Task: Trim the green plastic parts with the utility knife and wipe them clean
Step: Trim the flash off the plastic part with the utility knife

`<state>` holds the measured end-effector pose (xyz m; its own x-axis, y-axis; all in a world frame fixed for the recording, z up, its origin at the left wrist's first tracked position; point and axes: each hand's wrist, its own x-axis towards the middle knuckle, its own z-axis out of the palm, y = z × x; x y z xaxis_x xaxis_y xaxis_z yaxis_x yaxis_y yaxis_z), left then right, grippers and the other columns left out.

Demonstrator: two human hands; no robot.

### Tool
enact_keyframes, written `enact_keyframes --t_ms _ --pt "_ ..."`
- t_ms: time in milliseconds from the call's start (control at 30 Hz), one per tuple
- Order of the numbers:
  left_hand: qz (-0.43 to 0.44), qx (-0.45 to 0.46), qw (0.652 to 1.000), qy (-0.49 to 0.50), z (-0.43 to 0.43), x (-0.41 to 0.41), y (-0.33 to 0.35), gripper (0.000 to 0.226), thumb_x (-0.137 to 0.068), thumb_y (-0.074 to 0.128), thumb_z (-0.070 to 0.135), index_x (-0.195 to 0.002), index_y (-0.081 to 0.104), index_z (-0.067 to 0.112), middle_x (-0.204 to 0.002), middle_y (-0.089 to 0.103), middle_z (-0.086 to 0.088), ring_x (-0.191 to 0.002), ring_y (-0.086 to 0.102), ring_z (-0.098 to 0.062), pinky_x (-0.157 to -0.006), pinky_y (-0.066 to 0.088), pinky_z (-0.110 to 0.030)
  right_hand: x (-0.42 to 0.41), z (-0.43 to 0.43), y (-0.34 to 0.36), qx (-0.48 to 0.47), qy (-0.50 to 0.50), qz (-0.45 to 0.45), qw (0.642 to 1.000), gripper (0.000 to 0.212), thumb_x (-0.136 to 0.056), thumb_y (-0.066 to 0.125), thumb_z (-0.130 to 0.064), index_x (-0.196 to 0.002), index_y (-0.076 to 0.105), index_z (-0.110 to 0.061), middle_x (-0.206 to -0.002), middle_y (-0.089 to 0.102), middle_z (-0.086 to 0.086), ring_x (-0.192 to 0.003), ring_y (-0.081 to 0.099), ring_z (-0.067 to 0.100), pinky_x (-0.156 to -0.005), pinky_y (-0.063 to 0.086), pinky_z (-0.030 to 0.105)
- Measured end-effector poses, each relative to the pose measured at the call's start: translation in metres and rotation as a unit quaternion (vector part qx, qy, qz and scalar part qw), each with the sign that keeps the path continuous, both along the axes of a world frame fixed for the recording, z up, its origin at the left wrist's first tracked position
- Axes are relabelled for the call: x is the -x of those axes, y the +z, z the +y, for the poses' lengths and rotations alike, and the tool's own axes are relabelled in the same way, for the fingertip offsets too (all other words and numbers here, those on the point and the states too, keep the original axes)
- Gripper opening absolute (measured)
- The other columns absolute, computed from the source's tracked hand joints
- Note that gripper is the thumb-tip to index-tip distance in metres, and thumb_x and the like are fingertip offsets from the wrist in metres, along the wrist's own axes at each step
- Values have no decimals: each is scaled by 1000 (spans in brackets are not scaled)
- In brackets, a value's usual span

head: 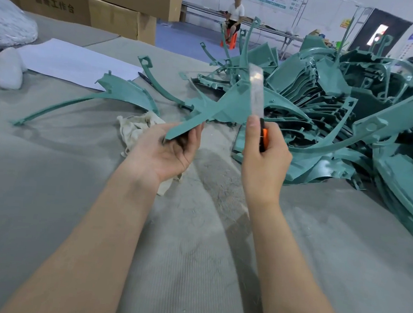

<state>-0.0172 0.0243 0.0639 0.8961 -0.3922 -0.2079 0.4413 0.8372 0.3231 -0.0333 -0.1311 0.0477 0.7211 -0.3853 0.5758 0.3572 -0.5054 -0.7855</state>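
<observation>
Two hands are working above the table's middle. The left hand is holding the near tip of a green plastic part, and the right hand is gripping the utility knife, blade raised beside the part. Trimming appears to be in progress. Next, the blade needs drawing along an edge, then wiping with the rag.

Teal-green parts — orange knife (grey mat)

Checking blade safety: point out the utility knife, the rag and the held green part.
utility knife point(265, 137): head view, orange handle.
rag point(137, 125): head view, crumpled middle.
held green part point(231, 107): head view, flat face.
</observation>
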Motion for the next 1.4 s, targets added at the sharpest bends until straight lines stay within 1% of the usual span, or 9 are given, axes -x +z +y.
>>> enact_keyframes --t_ms 167,367,633,900,1033,1100,1133,1233,1400 --pt "9 -9 998 -54 -1 3 2 22 -69 51 1 -74 70 -9 -75 67 -13 -53 66 -15 -41 48 -13 -2 -6 1 -24 -8 -12 1000 45 -97 49 -49 -69 39 -15 -51 34 -13 -53 31 9 -54 28 30" --pt "27 -11 999 -45 1 5 3 22 -71 50 1 -80 67 -9 -74 67 -13 -50 65 -15 -39 46 -13 -1 -1 -1 -4 3 -18 1000 43 -97 50 -47 -73 46 -11 -49 39 -16 -50 31 9 -55 28 29" --pt "27 21 999 -29 2 4 4 25 -69 46 1 -82 64 -10 -72 66 -14 -49 65 -16 -39 47 -13 1 11 -5 65 35 -20 997 28 -96 51 -45 -73 44 -29 -50 35 -13 -49 35 9 -56 29 29" --pt "19 35 999 -5 -2 4 3 26 -70 48 7 -70 68 -9 -70 67 -13 -50 65 -18 -42 49 -14 4 18 -8 122 85 -18 989 34 -94 54 -45 -81 58 -15 -55 41 -12 -52 39 11 -54 31 28" --pt "29 22 997 70 -3 0 2 40 -81 45 13 -55 68 -7 -62 66 -14 -50 65 -19 -55 57 -22 11 40 -11 221 121 -36 967 36 -87 61 -43 -98 71 -11 -66 58 7 -63 48 19 -53 28 5" --pt "36 44 995 76 1 -2 1 52 -89 39 14 -52 66 -10 -62 65 -17 -46 65 -21 -47 54 -19 13 41 -11 234 132 -52 962 32 -87 65 -39 -98 71 -10 -96 57 -7 -77 50 16 -53 31 0" --pt "35 53 996 69 3 -2 0 47 -87 40 12 -56 66 -12 -66 66 -19 -47 65 -22 -46 53 -18 13 40 -11 232 146 -48 961 30 -87 65 -39 -95 70 -11 -89 58 -15 -71 48 12 -54 31 0" --pt "24 60 995 75 3 0 3 28 -77 46 8 -71 66 -11 -74 67 -19 -52 67 -23 -44 53 -22 12 38 -8 213 191 -14 958 36 -88 60 -47 -86 66 -12 -49 47 -21 -50 46 -2 -51 32 10" --pt "-1 76 987 142 10 -5 3 27 -92 46 0 -77 67 -6 -74 67 -13 -55 67 -18 -48 54 -20 4 10 11 71 102 71 990 59 -91 40 -62 -82 59 -6 -64 54 7 -63 51 31 -60 45 44"
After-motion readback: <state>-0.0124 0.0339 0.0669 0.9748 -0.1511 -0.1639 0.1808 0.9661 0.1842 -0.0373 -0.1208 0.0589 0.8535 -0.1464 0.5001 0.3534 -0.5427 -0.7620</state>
